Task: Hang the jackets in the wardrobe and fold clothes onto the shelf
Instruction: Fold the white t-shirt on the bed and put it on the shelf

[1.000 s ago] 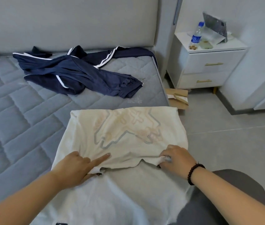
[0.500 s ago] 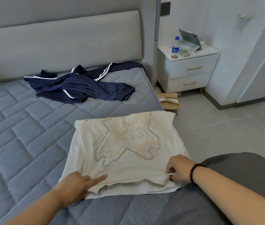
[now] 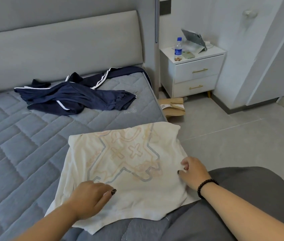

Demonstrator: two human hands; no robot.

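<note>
A cream T-shirt [image 3: 129, 164] with a faded orange and grey print lies folded in half on the near right corner of the grey quilted mattress [image 3: 15, 145]. My left hand [image 3: 92, 197] rests palm down on its near left part, fingers pointing right. My right hand [image 3: 193, 173], with a dark bead bracelet on the wrist, sits at the shirt's right edge with fingers loosely curled on the cloth. A navy garment with white stripes [image 3: 75, 96] lies crumpled near the headboard.
A white two-drawer nightstand [image 3: 195, 73] stands right of the bed, carrying a water bottle [image 3: 178, 47], a phone and a propped tablet. A brown paper bag [image 3: 172, 106] lies on the floor beside the bed. White wardrobe panels [image 3: 277, 58] rise at the right. My dark-clad knee [image 3: 242, 197] is at the lower right.
The shirt's far half has been drawn toward me over the near half, making a folded rectangle. Both hands have moved from the hem onto the folded shirt. The view has tilted up.
</note>
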